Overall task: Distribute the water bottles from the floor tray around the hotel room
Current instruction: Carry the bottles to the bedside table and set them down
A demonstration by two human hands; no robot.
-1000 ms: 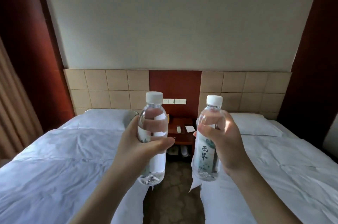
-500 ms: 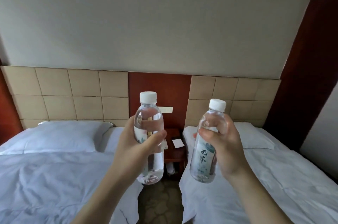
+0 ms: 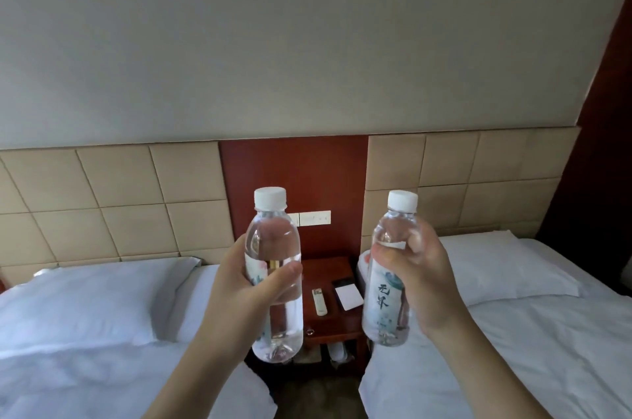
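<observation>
Water bottles, two clear plastic ones with white screw caps, are both up in front of me, one in each of my hands. My left hand is wrapped around the middle of the left clear water bottle, thumb across the front and fingers behind, and that bottle stands upright. My right hand is clamped on the right clear water bottle, fingers curled over its shoulder; this one leans slightly, its cap tipped toward the right, and its pale label with dark characters faces me. The two bottles are held apart, with a gap between them.

Through that gap I see the dark red wooden nightstand standing against a red wooden wall panel. On top of the nightstand lie a slim white remote control and, just beside it to the right, a white card with a dark object touching its far edge; I cannot tell what that is. A white switch plate sits on the panel above.

Either side of the nightstand is a bed in white sheets: the left bed with its white pillow, the right bed with another white pillow. Tan padded headboard panels run behind both.
</observation>
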